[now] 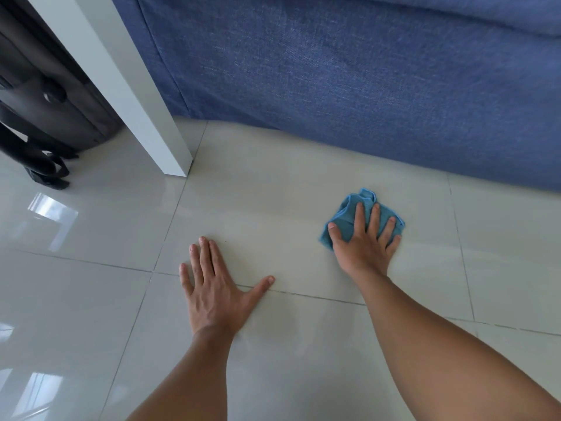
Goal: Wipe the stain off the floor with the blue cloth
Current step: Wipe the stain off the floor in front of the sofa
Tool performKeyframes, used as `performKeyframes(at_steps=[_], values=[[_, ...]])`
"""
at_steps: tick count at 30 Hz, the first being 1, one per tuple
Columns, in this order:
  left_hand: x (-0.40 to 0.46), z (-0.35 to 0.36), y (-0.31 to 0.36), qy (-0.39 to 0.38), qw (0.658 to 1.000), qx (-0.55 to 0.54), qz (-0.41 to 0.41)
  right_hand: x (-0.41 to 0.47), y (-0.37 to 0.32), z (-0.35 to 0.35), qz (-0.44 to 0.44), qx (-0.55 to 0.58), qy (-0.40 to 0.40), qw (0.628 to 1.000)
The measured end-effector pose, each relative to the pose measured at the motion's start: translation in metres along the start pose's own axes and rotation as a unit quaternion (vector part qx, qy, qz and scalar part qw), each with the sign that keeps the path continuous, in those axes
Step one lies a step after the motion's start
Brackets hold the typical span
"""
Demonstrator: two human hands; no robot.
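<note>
A crumpled blue cloth (pixel 352 209) lies on the pale glossy tiled floor (pixel 273 192), right of centre. My right hand (pixel 365 238) presses flat on top of the cloth, fingers spread over it. My left hand (pixel 214 287) rests palm down on the bare tiles to the left, fingers apart, holding nothing. A tiny dark speck (pixel 226 241) shows on the tile just beyond my left fingertips. No other stain is visible; the floor under the cloth is hidden.
A blue fabric sofa (pixel 364 80) fills the back and right, its base close behind the cloth. A white table leg (pixel 145 117) stands on the floor at the left. A dark bag with straps (pixel 39 117) lies behind the leg.
</note>
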State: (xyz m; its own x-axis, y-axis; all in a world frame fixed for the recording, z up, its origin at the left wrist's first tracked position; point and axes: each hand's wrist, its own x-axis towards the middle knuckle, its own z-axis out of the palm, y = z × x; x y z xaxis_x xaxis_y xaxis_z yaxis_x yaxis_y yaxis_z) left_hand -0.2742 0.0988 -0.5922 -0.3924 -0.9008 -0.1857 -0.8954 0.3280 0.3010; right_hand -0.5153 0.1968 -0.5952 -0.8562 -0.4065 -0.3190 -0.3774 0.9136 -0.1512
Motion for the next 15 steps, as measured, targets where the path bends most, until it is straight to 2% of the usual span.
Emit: performKeyframes(at_steps=[15], values=[[0.001,0.003,0.002,-0.003,1.0,-0.003,-0.007,-0.021,-0.034,0.004,-0.089,-0.01,-0.06,0.994]])
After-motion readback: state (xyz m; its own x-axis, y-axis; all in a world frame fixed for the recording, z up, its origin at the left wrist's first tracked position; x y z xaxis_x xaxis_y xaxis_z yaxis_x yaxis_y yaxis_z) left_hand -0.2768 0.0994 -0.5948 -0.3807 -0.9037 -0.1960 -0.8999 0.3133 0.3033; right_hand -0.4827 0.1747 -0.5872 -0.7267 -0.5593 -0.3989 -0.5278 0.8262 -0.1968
